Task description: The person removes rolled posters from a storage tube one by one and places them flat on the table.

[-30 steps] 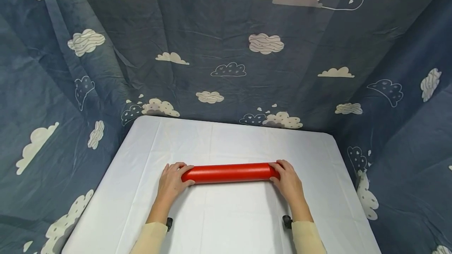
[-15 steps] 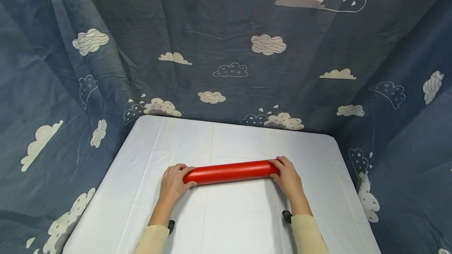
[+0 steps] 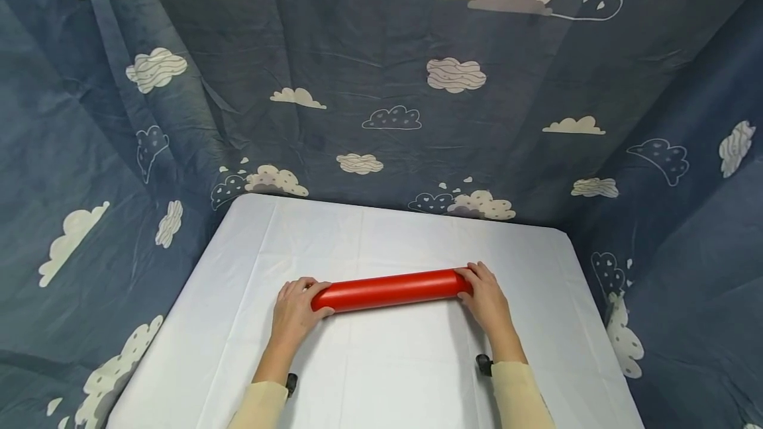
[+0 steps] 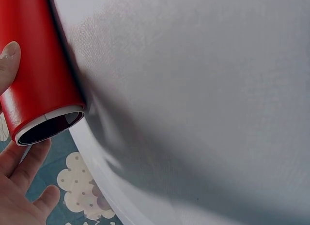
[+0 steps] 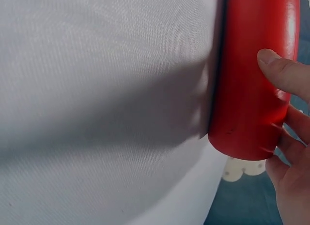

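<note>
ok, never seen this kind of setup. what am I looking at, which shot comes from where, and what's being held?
No machine here: a person works with two bare hands and wears three cameras. The wide shot comes from a camera on the head, looking forward and down. The two close-ups come from cameras strapped to each wrist.

In the head view a table with a white cloth stands in front of a blue cloud-print backdrop. On the cloth lies a red roll, roughly crosswise. The left hand grips one end and the right hand the other.

The left wrist view shows that end of the roll is hollow, with a pale inner layer, and a thumb on its side. The right wrist view shows the other end with the fingers curled round it.
</note>
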`<move>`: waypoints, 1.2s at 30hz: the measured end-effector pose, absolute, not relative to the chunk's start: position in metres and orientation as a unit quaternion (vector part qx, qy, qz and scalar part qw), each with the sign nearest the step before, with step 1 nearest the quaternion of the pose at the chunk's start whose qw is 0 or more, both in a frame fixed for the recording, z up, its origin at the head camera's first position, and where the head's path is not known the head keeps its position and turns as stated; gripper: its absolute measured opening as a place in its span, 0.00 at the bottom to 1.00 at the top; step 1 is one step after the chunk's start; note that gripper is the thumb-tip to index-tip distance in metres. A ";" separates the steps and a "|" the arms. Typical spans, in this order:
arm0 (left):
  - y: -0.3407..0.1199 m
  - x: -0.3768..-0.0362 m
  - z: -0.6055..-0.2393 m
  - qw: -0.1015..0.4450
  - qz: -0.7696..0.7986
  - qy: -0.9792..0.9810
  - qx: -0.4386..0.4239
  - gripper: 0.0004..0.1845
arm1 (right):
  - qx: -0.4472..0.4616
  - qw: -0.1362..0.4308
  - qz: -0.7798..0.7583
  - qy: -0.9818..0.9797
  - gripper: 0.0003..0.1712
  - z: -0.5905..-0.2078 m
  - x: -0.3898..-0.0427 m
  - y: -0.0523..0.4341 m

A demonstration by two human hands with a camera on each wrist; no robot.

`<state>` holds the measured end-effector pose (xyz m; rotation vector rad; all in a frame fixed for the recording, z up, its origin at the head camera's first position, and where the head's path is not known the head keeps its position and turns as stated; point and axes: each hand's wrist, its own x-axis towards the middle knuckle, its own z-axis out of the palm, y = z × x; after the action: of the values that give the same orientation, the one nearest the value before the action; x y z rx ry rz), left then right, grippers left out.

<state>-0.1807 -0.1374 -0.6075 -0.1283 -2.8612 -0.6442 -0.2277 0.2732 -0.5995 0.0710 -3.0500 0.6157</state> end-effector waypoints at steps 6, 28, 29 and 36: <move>-0.136 -0.180 -0.608 0.107 -0.213 -0.970 -0.044 0.30 | 0.024 0.026 0.221 -0.975 0.42 -0.600 -0.226 0.272; -0.113 -0.188 -0.607 0.134 -0.193 -0.970 -0.066 0.30 | 0.012 0.049 0.264 -0.963 0.52 -0.578 -0.207 0.253; -0.111 -0.189 -0.607 0.135 -0.191 -0.970 -0.069 0.30 | 0.012 0.046 0.264 -0.963 0.52 -0.579 -0.206 0.252; -0.103 -0.192 -0.609 0.140 -0.189 -0.968 -0.085 0.30 | 0.013 0.044 0.266 -0.963 0.51 -0.581 -0.203 0.249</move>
<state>-0.1916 -0.1030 -0.6093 -0.2447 -2.7983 -0.5468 -0.2032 0.2494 -0.5812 0.0404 -2.9439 0.8133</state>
